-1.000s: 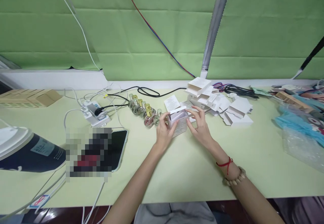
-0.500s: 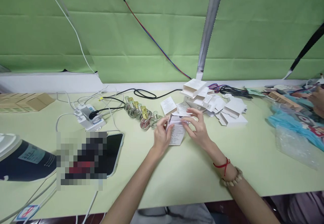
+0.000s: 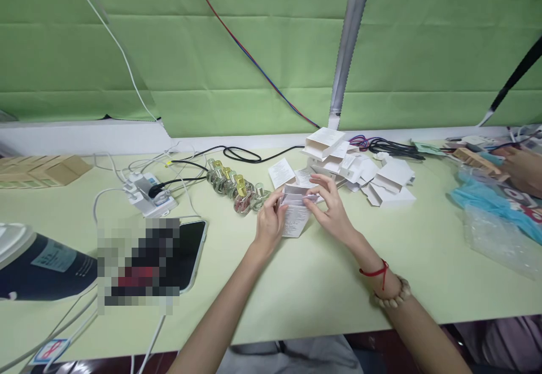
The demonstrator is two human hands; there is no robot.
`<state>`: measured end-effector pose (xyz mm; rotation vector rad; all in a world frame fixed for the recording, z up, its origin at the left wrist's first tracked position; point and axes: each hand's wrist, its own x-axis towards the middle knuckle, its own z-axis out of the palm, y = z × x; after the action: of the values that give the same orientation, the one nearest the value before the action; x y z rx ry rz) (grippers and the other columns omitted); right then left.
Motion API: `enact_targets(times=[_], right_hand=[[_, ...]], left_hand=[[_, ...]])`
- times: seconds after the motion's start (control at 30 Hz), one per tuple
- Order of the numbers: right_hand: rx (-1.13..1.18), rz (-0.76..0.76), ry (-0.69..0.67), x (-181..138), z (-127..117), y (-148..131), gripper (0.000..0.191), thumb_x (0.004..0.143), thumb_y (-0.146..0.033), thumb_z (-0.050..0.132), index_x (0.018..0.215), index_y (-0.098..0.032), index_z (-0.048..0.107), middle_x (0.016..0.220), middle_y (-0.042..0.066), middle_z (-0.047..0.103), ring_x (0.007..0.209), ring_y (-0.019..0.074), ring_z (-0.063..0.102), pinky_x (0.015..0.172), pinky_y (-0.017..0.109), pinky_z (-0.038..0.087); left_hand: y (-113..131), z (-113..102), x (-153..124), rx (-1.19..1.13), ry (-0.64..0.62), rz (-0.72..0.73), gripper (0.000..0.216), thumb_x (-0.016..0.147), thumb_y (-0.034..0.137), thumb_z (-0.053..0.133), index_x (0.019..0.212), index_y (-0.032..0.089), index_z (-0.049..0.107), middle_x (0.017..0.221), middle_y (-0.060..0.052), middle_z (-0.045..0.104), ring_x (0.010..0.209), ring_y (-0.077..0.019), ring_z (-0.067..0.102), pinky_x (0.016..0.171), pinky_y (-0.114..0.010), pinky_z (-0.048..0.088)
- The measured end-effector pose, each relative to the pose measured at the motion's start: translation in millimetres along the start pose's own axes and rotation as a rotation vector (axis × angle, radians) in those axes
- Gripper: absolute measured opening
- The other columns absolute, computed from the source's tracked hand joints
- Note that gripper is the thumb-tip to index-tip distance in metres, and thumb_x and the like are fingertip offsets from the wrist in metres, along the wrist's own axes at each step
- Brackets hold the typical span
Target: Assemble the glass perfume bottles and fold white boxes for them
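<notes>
Head view: behind everything, well beyond the fingers, hangs a green cloth [image 3: 254, 52], and below them spreads a pale table [image 3: 313, 295]. A pile of white boxes [image 3: 359, 171] sits beyond the fingers and to their right. Well to their left and nearer the body stand a dark cup [image 3: 55, 261] and, closer in, a phone [image 3: 192, 255], partly blurred. The left hand [image 3: 269, 227] is clamped on the left side of a small white box [image 3: 295, 221], its thumb on the printed near face. The right hand [image 3: 335, 216] has its thumb and fingertips at the box's upper right, by the raised flaps; whether they pinch one I cannot tell. So the box lies between the two sets of fingers, its top open. Small bottles [image 3: 240, 188] with gold and silver caps cluster just left of the left fingers; a red string [image 3: 375, 271] circles the right wrist.
</notes>
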<state>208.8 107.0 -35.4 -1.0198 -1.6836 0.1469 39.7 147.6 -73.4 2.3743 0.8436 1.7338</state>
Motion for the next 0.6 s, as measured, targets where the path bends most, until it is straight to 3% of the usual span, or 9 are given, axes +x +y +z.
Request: enact_targets(times=[0.1,0.17,0.27,0.37,0.47,0.6], right_hand=[[0.134,0.076,0.118,2,-2,-3,0.008,0.088,-0.025,0.049,0.091,-0.017,0.050,0.116,0.009,0.048,0.112,0.0176,0.048,0.093,0.035,0.040],[0.253,0.187,0.200,3,-3,-4,0.012,0.089,-0.028,0.048,0.094,-0.017,0.048,0.111,0.008,0.053,0.098,0.0148,0.054,0.079,0.028,0.045],[0.330,0.301,0.362,5,-5,-1,0.019,0.087,-0.035,0.051,0.092,-0.017,0.047,0.093,0.005,0.056,0.074,0.0096,0.053,0.062,0.021,0.042],[0.343,0.348,0.573,8,-9,6,0.025,0.084,-0.038,0.055,0.092,-0.016,0.047,0.082,0.002,0.052,0.071,0.0083,0.048,0.064,0.019,0.039],[0.404,0.431,0.769,12,-17,14,0.033,0.080,-0.042,0.058,0.097,-0.016,0.046,0.089,0.004,0.053,0.079,0.0096,0.051,0.074,0.021,0.041],[0.627,0.594,0.757,15,-21,16,0.043,0.074,-0.046,0.062,0.101,-0.016,0.048,0.105,0.007,0.055,0.088,0.0120,0.054,0.077,0.024,0.044]], left_hand=[[0,-2,1,-0.036,-0.043,-0.071,0.038,0.091,0.029,0.041,0.123,0.017,0.026,0.113,-0.014,0.053,0.103,-0.0136,0.056,0.079,-0.026,0.049],[2,-4,2,-0.018,-0.084,-0.074,0.042,0.091,0.030,0.043,0.126,0.018,0.023,0.112,-0.013,0.055,0.102,-0.0140,0.057,0.075,-0.025,0.049],[8,-6,5,0.044,-0.120,-0.043,0.046,0.090,0.029,0.044,0.129,0.019,0.023,0.110,-0.011,0.057,0.099,-0.0137,0.058,0.070,-0.023,0.048],[12,-9,8,0.085,-0.146,-0.019,0.042,0.090,0.029,0.043,0.128,0.019,0.027,0.110,-0.010,0.057,0.095,-0.0129,0.058,0.068,-0.022,0.046],[14,-11,10,0.115,-0.146,-0.137,0.038,0.091,0.032,0.042,0.125,0.018,0.032,0.103,-0.008,0.059,0.090,-0.0132,0.059,0.066,-0.022,0.044],[14,-11,13,0.136,-0.035,-0.346,0.037,0.091,0.030,0.039,0.125,0.017,0.032,0.105,-0.008,0.056,0.086,-0.0120,0.055,0.068,-0.023,0.042]])
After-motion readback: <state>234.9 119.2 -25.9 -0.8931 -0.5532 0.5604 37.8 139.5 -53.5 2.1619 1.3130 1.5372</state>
